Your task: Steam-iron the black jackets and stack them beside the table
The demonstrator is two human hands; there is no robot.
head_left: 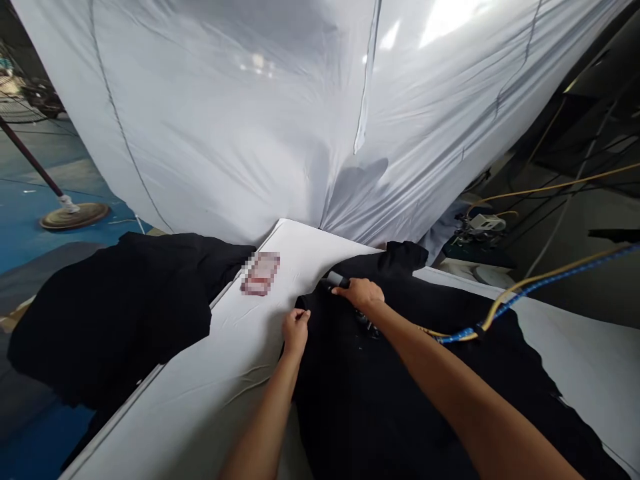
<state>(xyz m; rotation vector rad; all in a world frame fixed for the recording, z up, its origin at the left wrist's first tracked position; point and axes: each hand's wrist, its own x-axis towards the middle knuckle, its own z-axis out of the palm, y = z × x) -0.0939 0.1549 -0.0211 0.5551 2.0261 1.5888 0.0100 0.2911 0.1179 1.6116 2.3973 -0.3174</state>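
Note:
Black cloth (pixel 350 393) is spread over a white-topped table (pixel 215 373). My left hand (pixel 296 328) is closed in a pinch on the cloth's left edge, near a fold. To its right, my right hand (pixel 361 293) is wrapped around a hand-held tool (pixel 338 279) with a grey cylindrical end. Metal parts of the tool show below the palm, over the cloth; its kind is unclear. A yellow and blue hose (pixel 465 333) runs in from the right and reaches the tool behind my forearm. The tool's tip is partly lost against the black fabric.
A blurred-out flat reddish object (pixel 261 273) lies on the table. More black cloth (pixel 115 313) is heaped along the left edge. White sheeting (pixel 240 133) hangs close behind the table. A pole on a round base (pixel 75 216) stands at left; a small machine (pixel 485 223) sits at right.

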